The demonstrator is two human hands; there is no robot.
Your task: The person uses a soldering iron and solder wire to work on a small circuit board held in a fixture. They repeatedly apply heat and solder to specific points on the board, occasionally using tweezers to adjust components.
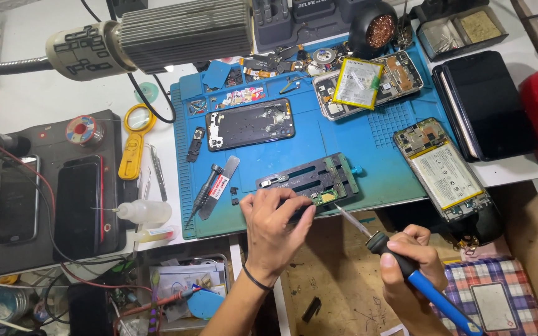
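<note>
Soldering stage | small circuit board point(326, 198) sits clamped in holder point(309, 181) on blue mat point(368, 149) | left hand point(275, 227) fingers curled, pinching at board edge | right hand point(409, 264) gripping soldering iron point(400, 261), tip just beside board | next move needs steady, precise tip contact, I reckon

A phone repair workbench: my blue mat point(368, 155) carries opened phones point(446, 171), a board holder point(309, 180), a screwdriver point(205, 190) and loose parts; I hold a soldering iron point(406, 267), with solder wire point(82, 130) nearby.
</note>
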